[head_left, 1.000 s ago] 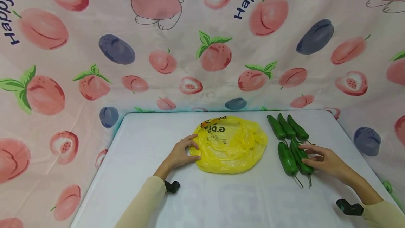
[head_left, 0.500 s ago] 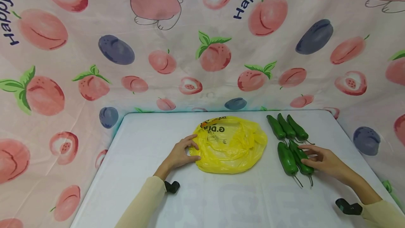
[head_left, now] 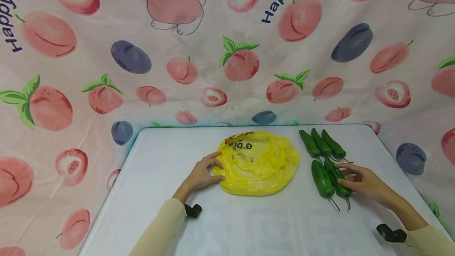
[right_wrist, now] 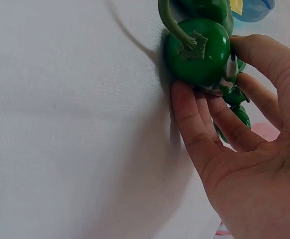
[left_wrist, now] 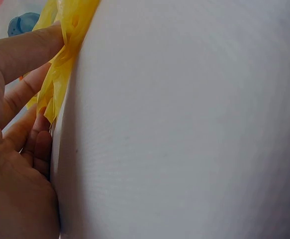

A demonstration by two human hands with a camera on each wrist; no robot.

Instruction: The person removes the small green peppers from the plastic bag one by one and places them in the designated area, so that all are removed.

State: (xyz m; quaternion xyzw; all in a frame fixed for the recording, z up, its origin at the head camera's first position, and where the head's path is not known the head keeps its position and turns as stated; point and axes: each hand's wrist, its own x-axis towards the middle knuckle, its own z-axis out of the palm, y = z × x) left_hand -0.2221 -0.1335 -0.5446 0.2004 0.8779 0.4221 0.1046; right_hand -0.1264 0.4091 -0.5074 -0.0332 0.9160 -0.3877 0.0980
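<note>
A flattened yellow plastic bag [head_left: 257,169] with dark print lies near the middle of the white table. My left hand [head_left: 202,172] rests at its left edge, fingers loosely bent, thumb and fingertips touching the plastic. In the left wrist view, the bag's crumpled edge [left_wrist: 60,74] lies between thumb and fingers. On the right, my right hand [head_left: 367,181] holds the nearest right-hand green pepper [head_left: 335,179] by its side. The right wrist view shows this pepper's stem end [right_wrist: 197,52] between thumb and fingers. Another green pepper [head_left: 322,179] lies beside it.
Behind the front pair, several more peppers [head_left: 321,142] lie in a row. A fruit-printed cloth [head_left: 227,50] hangs behind the white table [head_left: 170,145] and along its sides. Black wrist straps [head_left: 391,233] sit at both sleeves.
The pepper at my right hand has shifted very slightly, its stem swinging a little. My left hand and the yellow bag have stayed in place.
</note>
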